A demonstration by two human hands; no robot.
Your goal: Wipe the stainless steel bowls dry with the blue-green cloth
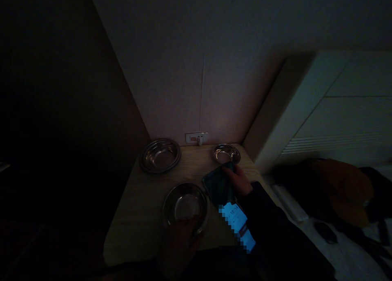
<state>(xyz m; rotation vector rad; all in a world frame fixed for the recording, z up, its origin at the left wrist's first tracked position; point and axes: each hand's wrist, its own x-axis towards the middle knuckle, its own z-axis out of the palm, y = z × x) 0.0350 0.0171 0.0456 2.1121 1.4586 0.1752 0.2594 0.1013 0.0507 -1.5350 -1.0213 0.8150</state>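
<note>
While left hand (179, 241) touches nearest bowl (186, 203) on table (134, 215), grip too dark to tell | right hand (240, 181) clamped on cloth (218, 186) by small bowl (226, 153) | step: likely wiping | next move calls for: firm rim hold, care around phone (235, 217)

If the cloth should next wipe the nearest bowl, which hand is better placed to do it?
Probably the right hand: it holds the cloth, close beside that bowl. The left hand is at the bowl's near rim and might steady it.
</note>
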